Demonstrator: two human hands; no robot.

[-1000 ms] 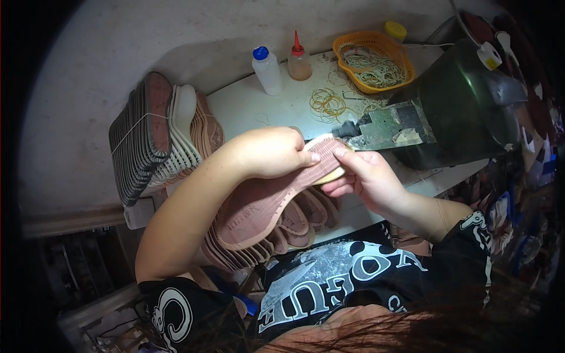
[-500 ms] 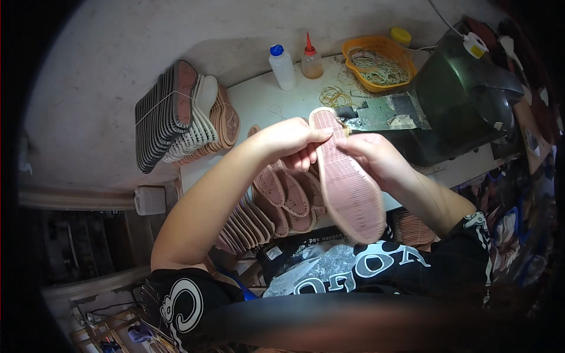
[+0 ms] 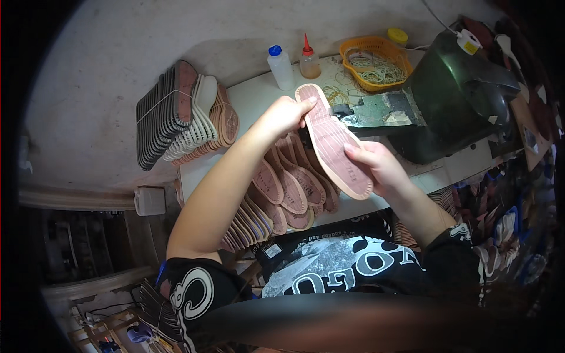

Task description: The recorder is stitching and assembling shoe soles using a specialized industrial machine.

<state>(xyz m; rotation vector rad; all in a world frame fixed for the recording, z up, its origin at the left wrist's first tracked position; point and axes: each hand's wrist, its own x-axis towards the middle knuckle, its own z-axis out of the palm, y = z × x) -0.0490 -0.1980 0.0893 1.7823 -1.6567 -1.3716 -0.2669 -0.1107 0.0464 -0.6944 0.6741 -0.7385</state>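
A pink shoe insole with a pale stitched rim is held up in front of me, tilted, between both hands. My left hand pinches its narrow upper end, thumb on the face. Lower down, the wide end's right edge is gripped by my right hand, thumb also on the face. Behind the held insole lies a pile of similar pink insoles on the white table. Just beyond, the flat bed of a green-black machine reaches toward my hands.
Tied bundles of dark, white and tan insoles stand at the table's left. Along the back are a blue-capped bottle, a red-nozzled bottle and an orange basket of cords. The machine's bulky body fills the right side.
The insole has turned over from its ribbed face to a smoother, lined face, and sits a little higher. My right hand has moved down to its wide end.
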